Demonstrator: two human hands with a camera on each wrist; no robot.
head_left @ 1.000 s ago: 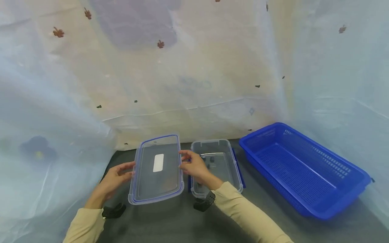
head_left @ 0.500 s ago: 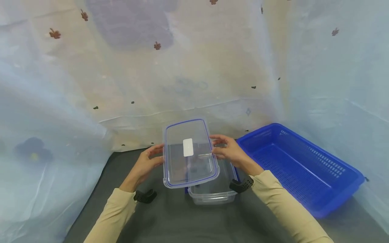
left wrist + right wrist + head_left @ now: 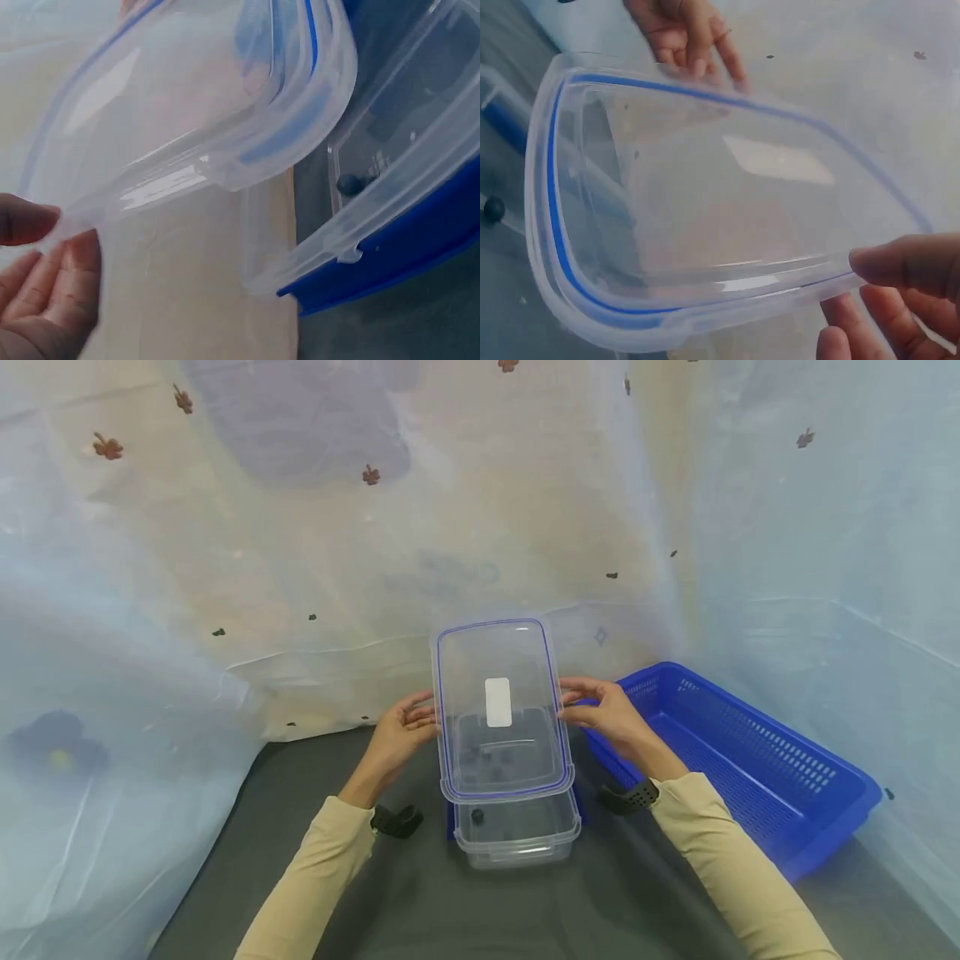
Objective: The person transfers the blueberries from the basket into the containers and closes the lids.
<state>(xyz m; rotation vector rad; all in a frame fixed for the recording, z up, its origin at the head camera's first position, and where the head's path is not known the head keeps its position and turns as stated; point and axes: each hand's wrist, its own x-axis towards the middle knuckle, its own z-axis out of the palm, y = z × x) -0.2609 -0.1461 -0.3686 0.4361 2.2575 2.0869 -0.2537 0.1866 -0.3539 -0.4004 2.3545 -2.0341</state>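
Left hand: my left hand [image 3: 401, 735] has its thumb and fingertips [image 3: 30, 225] pinching the left long edge of the clear lid [image 3: 501, 710], the other fingers loosely spread beneath it.
Right hand: my right hand [image 3: 607, 714] grips the opposite long edge, thumb [image 3: 904, 266] on top of the rim, fingers curled under.
Lid: clear plastic with a blue seal line around its rim and a white rectangular label [image 3: 498, 702] at its centre; I hold it in the air between both hands, tilted with the far end raised, over the container.
Container: the clear rectangular container [image 3: 517, 835] sits on the dark tabletop [image 3: 315, 827] straight below the lid, apart from it, its near end showing past the lid's near edge.
Inside: small dark pieces [image 3: 477, 816] lie on the container floor; I cannot tell what they are.
Latches: blue clips [image 3: 390, 262] hang down the container's sides.
Right of me: a blue perforated basket [image 3: 750, 768] rests on the table just beside my right hand.
Around: pale translucent sheeting [image 3: 225, 568] with small dark leaf marks hangs behind and to both sides.
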